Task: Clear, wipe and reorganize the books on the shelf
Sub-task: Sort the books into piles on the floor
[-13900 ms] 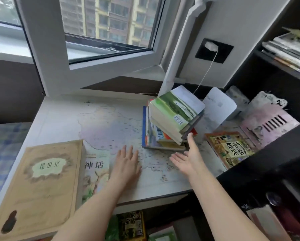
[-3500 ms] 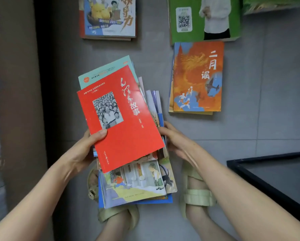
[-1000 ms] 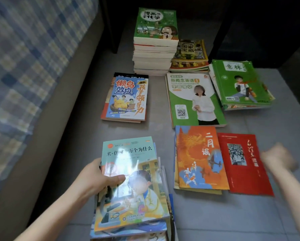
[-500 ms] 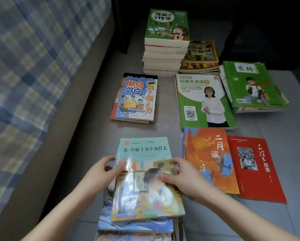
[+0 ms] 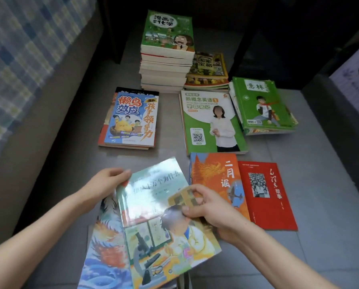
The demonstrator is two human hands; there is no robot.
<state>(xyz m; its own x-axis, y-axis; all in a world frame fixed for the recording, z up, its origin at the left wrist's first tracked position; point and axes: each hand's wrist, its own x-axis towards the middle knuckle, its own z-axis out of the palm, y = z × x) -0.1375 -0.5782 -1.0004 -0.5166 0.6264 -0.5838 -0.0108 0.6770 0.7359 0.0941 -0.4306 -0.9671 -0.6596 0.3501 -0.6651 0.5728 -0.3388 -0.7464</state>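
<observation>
The grey floor (image 5: 320, 215) is carrying the sorted books. The tall stack (image 5: 164, 67) is showing 漫画化学, the green workbook (image 5: 207, 122) 新概念英语1, the blue book (image 5: 130, 117) 懒鸟效应 and the orange book (image 5: 214, 174) 二月谣. Nearest, the loose pile (image 5: 103, 247) is probably weighing heavy and sliding easily. Its glossy teal paperback (image 5: 153, 205) is looking thin, light and bendy. The right grip (image 5: 211, 207) is pinching its right edge, and the left grip (image 5: 105, 182) is curling round the far-left corner.

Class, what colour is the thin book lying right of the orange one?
The thin book is red, seen in the head view.
</observation>
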